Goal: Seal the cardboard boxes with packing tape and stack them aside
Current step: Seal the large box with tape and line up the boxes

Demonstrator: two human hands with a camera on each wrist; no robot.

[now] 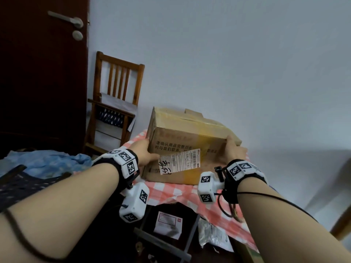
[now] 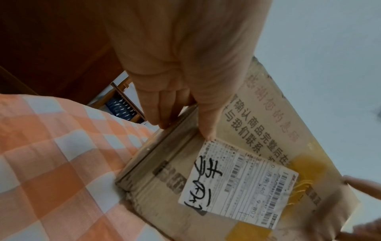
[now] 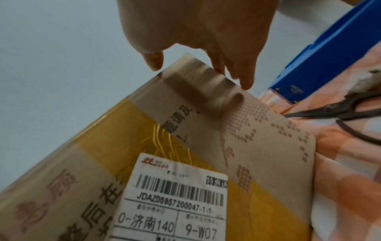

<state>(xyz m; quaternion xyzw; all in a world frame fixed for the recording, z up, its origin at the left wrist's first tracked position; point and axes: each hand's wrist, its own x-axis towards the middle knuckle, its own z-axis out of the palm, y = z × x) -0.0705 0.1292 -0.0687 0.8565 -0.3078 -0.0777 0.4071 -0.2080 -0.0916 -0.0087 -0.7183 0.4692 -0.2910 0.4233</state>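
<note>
A brown cardboard box (image 1: 188,141) stands on the red-and-white checked table (image 1: 171,192), tipped a little with its far side raised. Yellow tape (image 1: 204,143) runs over its top and front, and a white shipping label (image 1: 180,161) is stuck on the front. My left hand (image 1: 145,150) grips the left front corner, fingers (image 2: 164,110) flat on the side face, thumb on the front. My right hand (image 1: 234,149) holds the right front corner, fingers (image 3: 243,78) behind the edge, thumb at the top edge. No tape roll shows.
Black scissors (image 3: 340,109) and a blue flat object (image 3: 321,57) lie on the cloth right of the box. More cardboard (image 1: 191,112) pokes up behind it. A wooden chair (image 1: 115,103) and dark door (image 1: 38,73) stand left. Packages (image 1: 168,224) lie under the table.
</note>
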